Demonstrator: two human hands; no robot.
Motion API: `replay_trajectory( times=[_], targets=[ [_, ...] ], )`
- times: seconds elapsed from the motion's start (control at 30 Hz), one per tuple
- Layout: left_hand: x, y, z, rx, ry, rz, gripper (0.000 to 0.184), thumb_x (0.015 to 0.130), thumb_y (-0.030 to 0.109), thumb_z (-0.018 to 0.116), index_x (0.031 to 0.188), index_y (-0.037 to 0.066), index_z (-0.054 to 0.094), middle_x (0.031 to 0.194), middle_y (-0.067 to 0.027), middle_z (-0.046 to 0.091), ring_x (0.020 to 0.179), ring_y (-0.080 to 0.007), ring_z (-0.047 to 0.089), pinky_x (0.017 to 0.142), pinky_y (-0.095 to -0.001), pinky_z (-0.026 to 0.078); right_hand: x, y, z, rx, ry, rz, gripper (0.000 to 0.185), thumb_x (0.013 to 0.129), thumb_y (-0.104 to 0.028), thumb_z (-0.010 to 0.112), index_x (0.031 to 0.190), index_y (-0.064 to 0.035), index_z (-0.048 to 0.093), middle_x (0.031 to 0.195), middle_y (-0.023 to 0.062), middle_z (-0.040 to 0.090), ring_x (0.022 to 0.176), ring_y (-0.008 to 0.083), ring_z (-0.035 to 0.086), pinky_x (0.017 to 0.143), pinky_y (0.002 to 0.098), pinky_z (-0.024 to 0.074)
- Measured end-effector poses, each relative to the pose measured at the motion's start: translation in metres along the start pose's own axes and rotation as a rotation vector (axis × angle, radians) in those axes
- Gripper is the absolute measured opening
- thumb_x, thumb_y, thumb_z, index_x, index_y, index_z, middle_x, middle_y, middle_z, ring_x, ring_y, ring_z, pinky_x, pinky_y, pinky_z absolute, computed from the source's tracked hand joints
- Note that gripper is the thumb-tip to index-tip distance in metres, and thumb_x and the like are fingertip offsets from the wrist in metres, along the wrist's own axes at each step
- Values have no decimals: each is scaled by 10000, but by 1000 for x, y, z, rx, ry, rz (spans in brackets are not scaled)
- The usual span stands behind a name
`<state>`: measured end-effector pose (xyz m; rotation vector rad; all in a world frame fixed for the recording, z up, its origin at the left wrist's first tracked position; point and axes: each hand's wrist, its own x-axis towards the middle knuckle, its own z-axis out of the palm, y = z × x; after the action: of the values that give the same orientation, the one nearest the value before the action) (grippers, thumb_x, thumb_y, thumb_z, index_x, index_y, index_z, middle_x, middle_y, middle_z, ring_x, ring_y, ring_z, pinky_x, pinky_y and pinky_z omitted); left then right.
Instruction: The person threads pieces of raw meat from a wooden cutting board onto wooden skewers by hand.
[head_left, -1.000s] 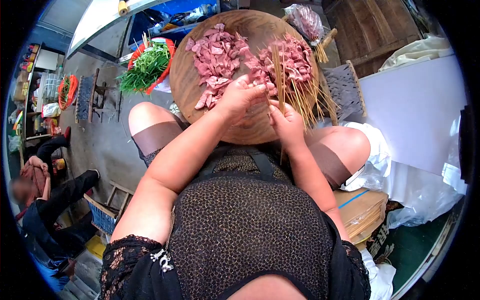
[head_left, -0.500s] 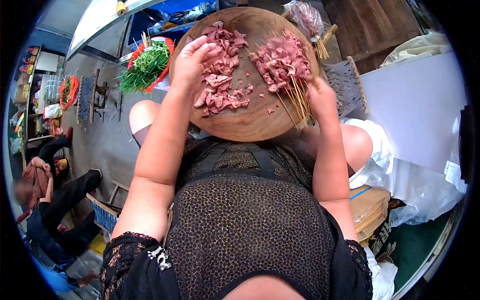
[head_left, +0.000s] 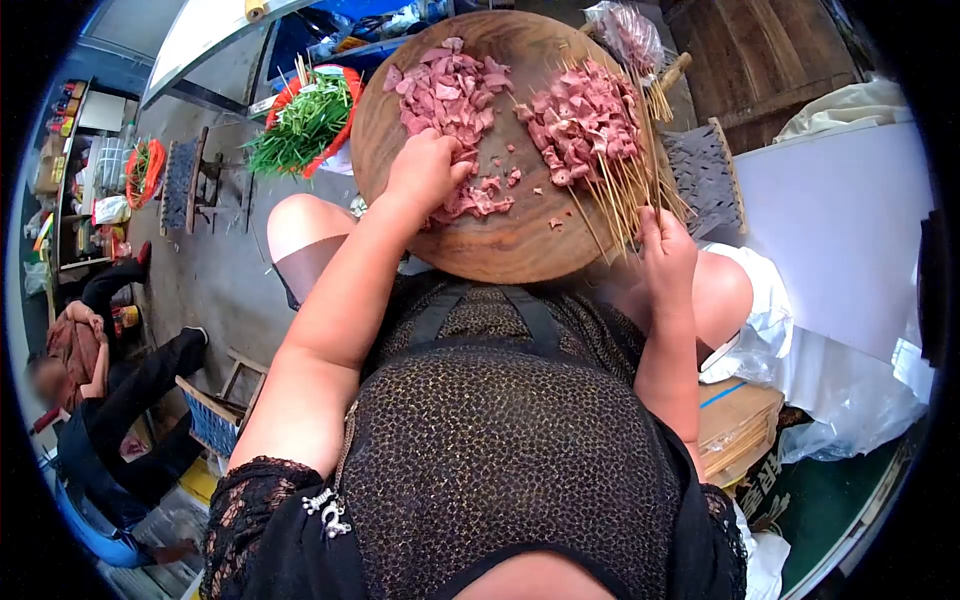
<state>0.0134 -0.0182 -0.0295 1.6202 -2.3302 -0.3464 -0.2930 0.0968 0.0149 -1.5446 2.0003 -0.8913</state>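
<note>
A round wooden board (head_left: 510, 245) stands before my knees. On its left half lies a pile of loose pink meat pieces (head_left: 455, 100). My left hand (head_left: 428, 172) is on the lower part of this pile with its fingers curled down; whatever is between the fingertips is hidden. On the right half is a heap of skewered meat (head_left: 588, 115), its thin sticks pointing down toward me and to the right. Beside them, my right hand (head_left: 667, 240) pinches thin wooden skewers (head_left: 650, 150) that stand up past the heap's right side. Small meat scraps lie mid-board.
Green vegetables (head_left: 300, 125) fill a red-rimmed basket at the left. A bag of skewers (head_left: 630, 38) is behind the board. A woven stool (head_left: 705, 175) and a white surface (head_left: 820, 230) stand right. Another person (head_left: 85, 350) sits at far left.
My hands were together over the board, then parted. My left hand has come down onto the loose meat. My right hand has moved right and now shows upright skewers.
</note>
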Motion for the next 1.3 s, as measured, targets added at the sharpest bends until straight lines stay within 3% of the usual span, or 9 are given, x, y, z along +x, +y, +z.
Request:
replay_trajectory(
  times=[0.17,0.27,0.3,0.37,0.47,0.6,0.7,0.83,1.3],
  targets=[
    [6,-5,0,38,-142,-46,230,726,229,619,882,62,638,792,-164,612,758,-360,579,711,-426,467,-5,-42,9,522,-128,72,290,919,-288,465,878,-21,572,619,-21,483,540,52,418,500,195,339],
    [5,2,-18,-60,-15,-3,226,763,179,599,951,58,629,764,-131,639,672,-281,612,631,-375,490,-9,-68,23,872,-358,244,208,924,-252,449,935,-56,519,608,-36,453,530,40,389,482,186,307],
    [5,1,-20,-452,-83,-188,227,789,155,582,992,59,616,762,-97,640,659,-215,609,609,-326,489,-10,-60,41,938,-394,215,173,900,-252,490,893,-82,518,607,-40,465,498,26,387,439,161,285],
    [7,-6,-25,-1008,-202,-476,224,851,119,550,1065,63,583,796,-20,628,682,-73,578,597,-213,477,-11,-49,59,906,-533,263,160,895,-238,493,893,-82,527,620,-37,465,513,27,391,442,164,285],
    [7,-6,-25,-1265,-124,-551,230,845,145,575,1058,61,586,849,-33,630,712,-108,590,628,-243,493,-12,-31,82,844,-576,258,162,883,-228,511,889,-72,551,614,-57,447,516,24,377,460,167,286],
    [10,-9,-15,-1591,4,-579,173,859,135,559,1014,59,550,895,-23,600,790,-136,596,673,-281,513,-12,-18,86,532,-546,188,221,858,-194,525,942,-5,605,755,-11,567,657,39,475,602,201,402],
    [14,-5,-15,-1590,70,-625,134,879,118,517,1001,60,517,927,-38,588,831,-159,594,698,-313,530,-14,-19,86,789,-521,298,216,829,-127,566,1015,-26,605,719,-30,541,615,37,467,555,200,395],
    [17,-2,-13,-1629,156,-641,148,890,115,495,1026,58,484,957,-76,588,845,-177,595,703,-322,537,-17,-23,85,803,-532,286,233,839,-118,563,1049,-15,572,663,-56,483,534,25,412,478,165,317],
    [16,-13,-7,-1619,170,-628,156,880,111,516,1022,54,484,980,-109,610,883,-193,606,723,-308,528,-16,-21,86,686,-541,274,209,821,-126,577,1007,-42,622,699,-43,540,593,40,476,547,198,405]
  ],
)
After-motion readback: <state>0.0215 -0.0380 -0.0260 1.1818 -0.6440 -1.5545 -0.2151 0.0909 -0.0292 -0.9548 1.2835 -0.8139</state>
